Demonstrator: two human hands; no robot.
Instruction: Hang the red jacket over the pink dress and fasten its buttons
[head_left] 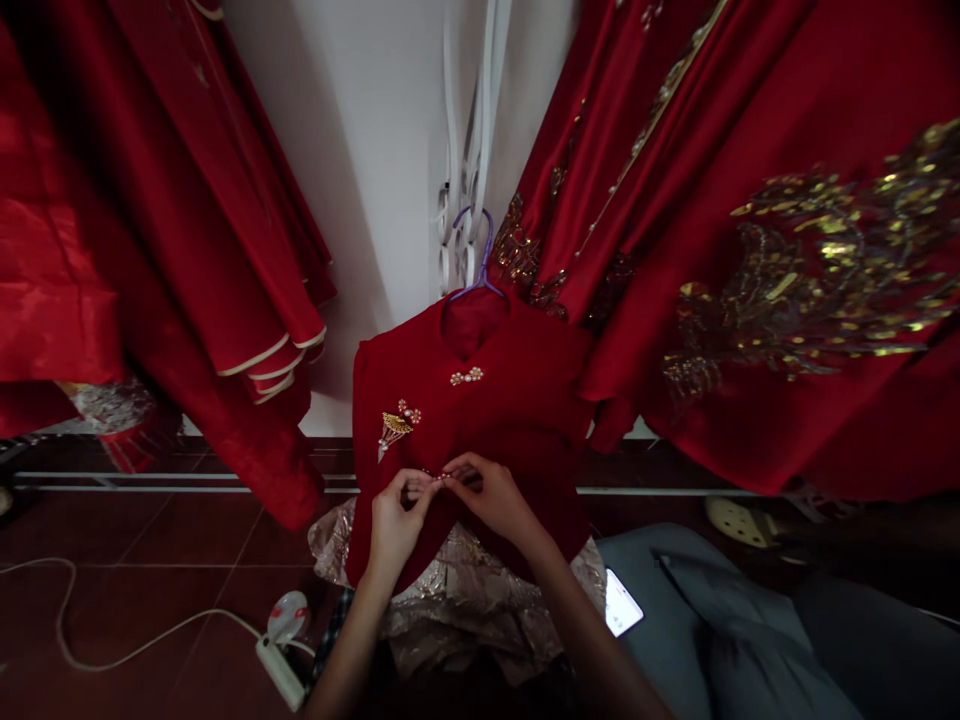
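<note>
A small red jacket (517,400) hangs on a purple hanger (480,262) against the white wall. It carries a pearl button (466,376) below the collar and a gold fan brooch (395,425) on its left chest. My left hand (394,525) and my right hand (491,495) meet at the jacket's front edge. Both pinch a small pearl fastening (442,477) and the cloth around it, fingers closed. A pale gold lace skirt (465,610) hangs out beneath the jacket.
Red gowns hang at the left (187,250) and, with gold sequin embroidery, at the right (787,260). A white power strip (281,665) and its cable lie on the dark tiled floor. A lit phone (621,603) rests on grey cloth (720,630) at the lower right.
</note>
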